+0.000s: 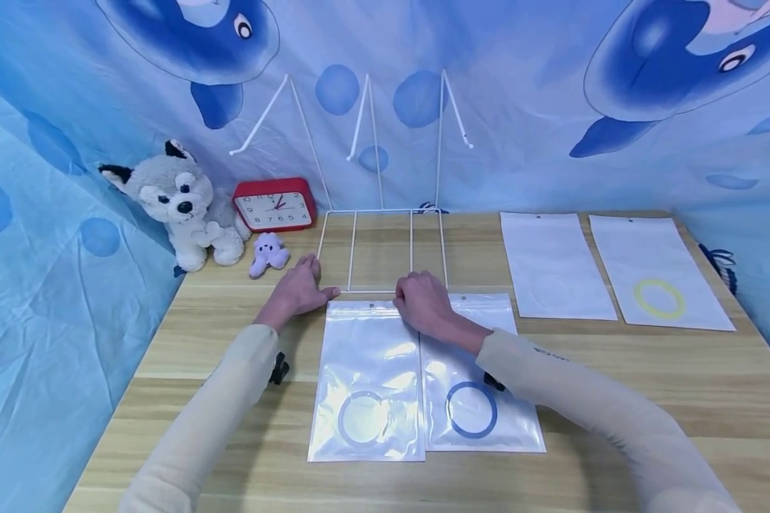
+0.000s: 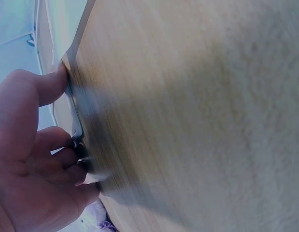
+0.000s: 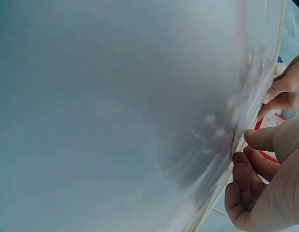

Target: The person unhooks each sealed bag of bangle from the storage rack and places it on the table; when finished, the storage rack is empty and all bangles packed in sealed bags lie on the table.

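Note:
Two clear zip bags lie side by side on the table. The left zip bag (image 1: pixel 366 370) shows a pale ring (image 1: pixel 362 418) low down and overlaps the right zip bag (image 1: pixel 445 370), which shows a blue ring (image 1: pixel 471 410). My left hand (image 1: pixel 297 286) is at the left bag's upper left corner, fingers spread on the table, thumb touching the corner. My right hand (image 1: pixel 423 303) has curled fingers and pinches the left bag's upper right edge. Just beyond both hands is a white wire rack (image 1: pixel 385 291) with three upright hooks.
Two white bags lie at the right, one with a faint ring (image 1: pixel 558 263), one with a yellow ring (image 1: pixel 659 298). At the back left are a plush husky (image 1: pixel 180 199), a red clock (image 1: pixel 274 204) and a small purple toy (image 1: pixel 269 253). A blue patterned cloth (image 1: pixel 520 157) hangs behind.

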`<state>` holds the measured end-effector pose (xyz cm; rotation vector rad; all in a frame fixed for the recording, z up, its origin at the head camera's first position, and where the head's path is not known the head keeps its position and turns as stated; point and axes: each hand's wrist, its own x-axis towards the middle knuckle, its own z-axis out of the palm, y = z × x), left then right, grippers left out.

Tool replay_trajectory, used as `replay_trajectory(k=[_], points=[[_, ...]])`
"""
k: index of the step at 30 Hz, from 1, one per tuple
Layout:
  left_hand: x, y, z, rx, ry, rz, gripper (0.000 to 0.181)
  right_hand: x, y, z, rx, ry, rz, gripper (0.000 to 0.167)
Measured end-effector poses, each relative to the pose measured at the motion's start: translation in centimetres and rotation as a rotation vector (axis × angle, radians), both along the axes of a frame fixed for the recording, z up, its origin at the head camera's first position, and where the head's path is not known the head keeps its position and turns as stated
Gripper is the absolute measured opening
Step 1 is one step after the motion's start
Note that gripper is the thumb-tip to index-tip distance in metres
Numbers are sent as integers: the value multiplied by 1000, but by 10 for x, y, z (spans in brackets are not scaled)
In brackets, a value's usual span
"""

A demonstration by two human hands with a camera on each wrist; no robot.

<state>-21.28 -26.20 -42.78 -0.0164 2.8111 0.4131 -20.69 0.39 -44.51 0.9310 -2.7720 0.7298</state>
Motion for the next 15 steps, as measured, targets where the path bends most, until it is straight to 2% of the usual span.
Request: replay_trajectory(k=[4,11,15], points=[[-3,0,1,-2,-1,-8,85,0,9,7,-34,40,5,9],[-5,-5,11,-15,-5,-28,86,-1,52,29,-128,-24,10,10],[-3,-11,16,26,-14,-13,81,-1,87,36,-163,-56,2,12]])
